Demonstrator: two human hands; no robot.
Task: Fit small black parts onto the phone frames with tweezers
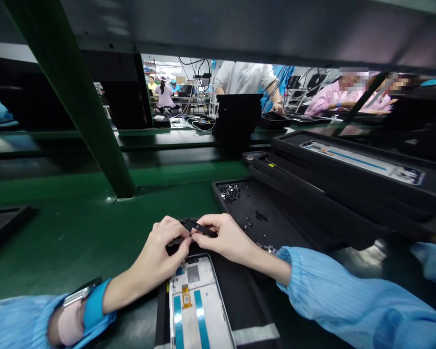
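Along the green tabletop point(58, 228), a black tray point(276, 208) of small parts point(230, 193) is set to the right, a phone frame point(192, 305) is laid near, and a small black strip point(199, 227) is pinched above it between the left hand point(156, 247) and right hand point(225, 237).

2 hands point(163, 245) point(227, 237) around a black part point(199, 227)

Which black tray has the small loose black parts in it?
The tray beside the right hand holds those parts; the other two hold phone frames.
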